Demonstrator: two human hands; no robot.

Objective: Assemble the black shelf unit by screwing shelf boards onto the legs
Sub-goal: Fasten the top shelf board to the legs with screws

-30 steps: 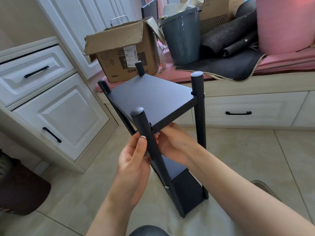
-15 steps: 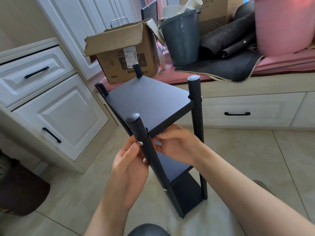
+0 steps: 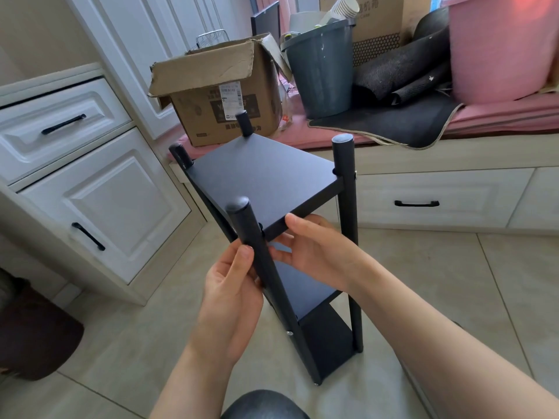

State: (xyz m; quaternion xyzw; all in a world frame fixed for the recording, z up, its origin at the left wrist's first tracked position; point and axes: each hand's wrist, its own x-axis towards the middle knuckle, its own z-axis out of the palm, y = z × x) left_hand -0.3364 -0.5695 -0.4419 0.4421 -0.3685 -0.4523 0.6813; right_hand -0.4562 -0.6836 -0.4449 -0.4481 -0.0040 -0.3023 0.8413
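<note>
Over the last second the shelf unit [image 3: 266, 182] has shifted toward 8 o'clock in view. The near leg [image 3: 260, 261] top cap moved from just left of frame centre further left; the 2 o'clock leg [image 3: 346, 207] also sits further left than before.

Left hand [image 3: 230, 300]: thumb has slid down the near leg; its tip was near the leg's upper part, now lower and on the leg's left side.

Right hand [image 3: 320, 252]: was mostly tucked beneath the top board [image 3: 263, 176]; now drawn out toward 3 o'clock, thumb up against the board's front edge, fingers spread under it.
</note>
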